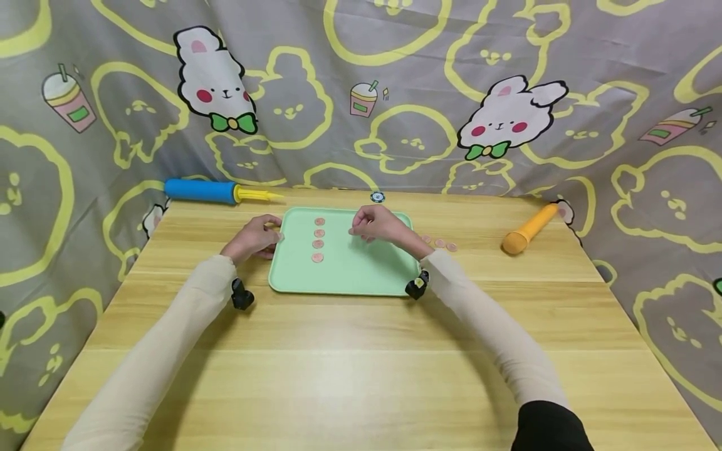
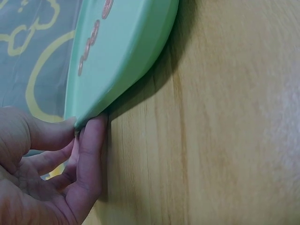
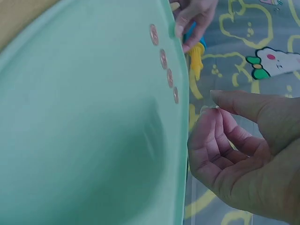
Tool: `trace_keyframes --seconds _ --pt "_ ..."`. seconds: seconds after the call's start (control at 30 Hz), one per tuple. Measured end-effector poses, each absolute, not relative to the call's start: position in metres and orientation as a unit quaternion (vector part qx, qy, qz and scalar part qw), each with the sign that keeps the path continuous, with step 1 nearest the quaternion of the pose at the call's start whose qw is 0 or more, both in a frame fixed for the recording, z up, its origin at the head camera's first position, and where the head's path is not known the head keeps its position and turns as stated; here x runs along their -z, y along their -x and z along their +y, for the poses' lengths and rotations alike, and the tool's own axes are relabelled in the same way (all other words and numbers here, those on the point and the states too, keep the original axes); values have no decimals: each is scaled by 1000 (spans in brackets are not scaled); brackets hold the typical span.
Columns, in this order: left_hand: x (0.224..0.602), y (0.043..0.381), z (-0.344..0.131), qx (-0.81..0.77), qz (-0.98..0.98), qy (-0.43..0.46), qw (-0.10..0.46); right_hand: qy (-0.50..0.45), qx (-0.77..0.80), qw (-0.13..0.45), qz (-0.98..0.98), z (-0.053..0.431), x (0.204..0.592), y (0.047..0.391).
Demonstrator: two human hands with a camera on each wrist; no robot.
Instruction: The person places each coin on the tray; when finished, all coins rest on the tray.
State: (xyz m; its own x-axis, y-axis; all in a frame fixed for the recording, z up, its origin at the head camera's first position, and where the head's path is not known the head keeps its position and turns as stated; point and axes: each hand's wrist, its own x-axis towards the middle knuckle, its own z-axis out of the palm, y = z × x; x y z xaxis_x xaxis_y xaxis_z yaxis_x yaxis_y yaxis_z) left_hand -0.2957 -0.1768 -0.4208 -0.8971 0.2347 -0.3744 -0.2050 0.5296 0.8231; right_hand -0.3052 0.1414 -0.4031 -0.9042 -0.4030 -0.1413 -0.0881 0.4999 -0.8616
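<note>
A light green tray (image 1: 361,282) lies on the table with several copper-coloured coins (image 1: 318,244) in a column on its left half. My left hand (image 1: 254,238) grips the tray's left rim; in the left wrist view its thumb (image 2: 54,133) lies on top and fingers are underneath. Above the tray's right half is my right hand (image 1: 376,223), thumb and fingertips pinched together. A thin edge, seemingly of a coin, shows between those tips in the right wrist view, mostly hidden by the fingers. Loose coins (image 1: 440,243) lie on the table right of the tray, partly behind the right forearm.
A blue pump (image 1: 200,190) with a yellow nozzle lies at the back left. One blue-and-white poker chip (image 1: 377,196) is behind the tray. Toward the right lies an orange toy microphone (image 1: 530,228). Patterned cloth (image 1: 406,88) hangs along the table's back and sides.
</note>
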Motion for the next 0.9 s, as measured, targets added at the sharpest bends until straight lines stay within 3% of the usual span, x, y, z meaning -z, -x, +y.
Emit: trace_keyframes --seconds 0.9 --pt "425 297 -179 -483 846 -8 224 50 468 123 874 245 400 297"
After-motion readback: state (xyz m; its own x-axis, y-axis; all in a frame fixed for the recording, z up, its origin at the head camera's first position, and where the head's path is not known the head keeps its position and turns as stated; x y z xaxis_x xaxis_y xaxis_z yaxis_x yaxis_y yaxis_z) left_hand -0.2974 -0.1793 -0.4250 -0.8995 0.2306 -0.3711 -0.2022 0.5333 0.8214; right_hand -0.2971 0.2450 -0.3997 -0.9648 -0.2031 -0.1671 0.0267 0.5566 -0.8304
